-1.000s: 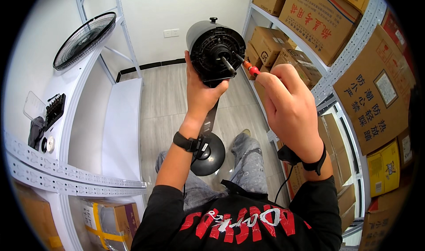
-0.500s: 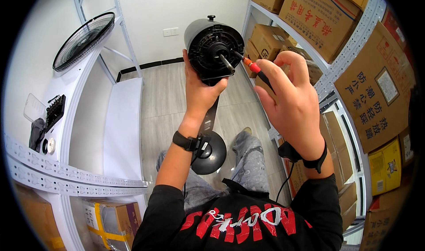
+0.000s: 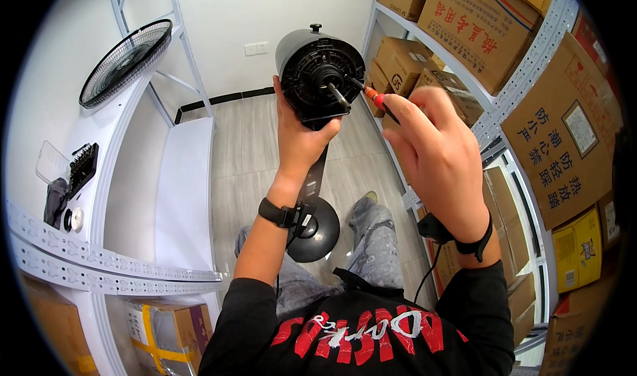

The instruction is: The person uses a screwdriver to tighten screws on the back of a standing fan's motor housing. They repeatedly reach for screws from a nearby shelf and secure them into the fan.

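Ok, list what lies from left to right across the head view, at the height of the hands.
Black tool rack on the white table → left hand gripping the fan motor housing → red-handled screwdriver → right hand → large cardboard box on the metal shelf.

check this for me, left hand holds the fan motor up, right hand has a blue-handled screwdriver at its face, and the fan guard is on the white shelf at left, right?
One detail is off: the screwdriver has a red-orange handle, not blue, as the head view shows. The rest holds: the left hand grips the fan motor, the right hand holds the screwdriver at its face, and the fan guard is on the white shelf at left.
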The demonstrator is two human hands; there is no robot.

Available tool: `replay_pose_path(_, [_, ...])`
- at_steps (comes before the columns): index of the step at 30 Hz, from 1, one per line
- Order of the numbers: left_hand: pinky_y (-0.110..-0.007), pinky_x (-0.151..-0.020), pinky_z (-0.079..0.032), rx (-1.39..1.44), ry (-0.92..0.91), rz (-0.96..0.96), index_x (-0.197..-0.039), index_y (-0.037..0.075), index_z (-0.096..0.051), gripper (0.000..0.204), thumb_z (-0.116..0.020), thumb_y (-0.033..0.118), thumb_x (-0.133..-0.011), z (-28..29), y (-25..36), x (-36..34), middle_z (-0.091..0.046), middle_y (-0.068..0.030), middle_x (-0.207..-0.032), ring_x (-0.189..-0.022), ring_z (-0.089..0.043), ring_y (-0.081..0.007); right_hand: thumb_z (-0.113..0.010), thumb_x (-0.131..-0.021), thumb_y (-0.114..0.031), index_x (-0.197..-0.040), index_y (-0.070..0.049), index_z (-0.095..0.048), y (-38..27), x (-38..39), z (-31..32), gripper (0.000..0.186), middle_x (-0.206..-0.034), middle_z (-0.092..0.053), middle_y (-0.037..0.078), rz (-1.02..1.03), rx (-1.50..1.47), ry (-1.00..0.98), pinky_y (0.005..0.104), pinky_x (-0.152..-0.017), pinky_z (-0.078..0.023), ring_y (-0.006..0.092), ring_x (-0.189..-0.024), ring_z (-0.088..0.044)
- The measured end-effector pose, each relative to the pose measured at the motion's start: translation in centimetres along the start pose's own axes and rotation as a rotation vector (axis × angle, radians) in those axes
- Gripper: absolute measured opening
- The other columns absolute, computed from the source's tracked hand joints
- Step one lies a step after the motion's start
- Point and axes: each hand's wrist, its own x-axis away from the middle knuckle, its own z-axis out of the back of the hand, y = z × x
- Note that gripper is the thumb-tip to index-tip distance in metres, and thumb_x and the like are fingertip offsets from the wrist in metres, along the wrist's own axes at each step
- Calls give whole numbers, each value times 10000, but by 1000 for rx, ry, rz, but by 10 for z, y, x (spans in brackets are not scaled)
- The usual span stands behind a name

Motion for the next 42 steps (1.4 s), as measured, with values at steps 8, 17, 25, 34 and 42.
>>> replay_pose_path(8, [-423, -1114, -399, -51, 27, 9, -1590, 3, 20, 1274, -827, 281, -679, -1, -1, 1, -413, -233, -1458, -1347, -455, -364, -743, -777, -3, -1016, -59, -698, 5, 8, -3, 250, -759, -533, 61, -22, 49, -29, 350, -527, -448, 237, -592, -568])
replay_pose_path(17, [-402, -1100, -411, -23, 15, 20, -1589, 2, 33, 1279, -827, 266, -679, -1, -3, -1, -456, -211, -1435, -1325, -490, -322, -777, -786, -81, -1028, -70, -689, -6, 6, 3, 258, -756, -569, 67, -130, 49, -141, 359, -540, -469, 254, -622, -611])
replay_pose_path(25, [-362, -1040, -468, -7, 4, 65, -1590, 10, 39, 1257, -812, 231, -692, -3, 5, 3, -550, -166, -1371, -1225, -591, -273, -772, -793, -99, -1002, -81, -657, 2, 9, 0, 239, -734, -554, 67, -67, 103, -81, 370, -548, -459, 263, -628, -598])
replay_pose_path(34, [-353, -1028, -475, 4, -15, 73, -1587, 16, 65, 1250, -797, 208, -702, -1, 7, 3, -582, -145, -1329, -1180, -614, -252, -759, -821, -127, -1009, -88, -662, -7, 5, 2, 215, -731, -603, 78, -187, 44, -138, 381, -523, -454, 286, -582, -600])
replay_pose_path(42, [-347, -1027, -472, 21, -27, 79, -1585, 31, 72, 1235, -787, 169, -710, -1, 16, 3, -594, -122, -1303, -1151, -626, -238, -749, -822, -107, -1079, -94, -659, -4, 10, 5, 273, -778, -627, 87, -188, -10, -179, 382, -571, -478, 293, -656, -627])
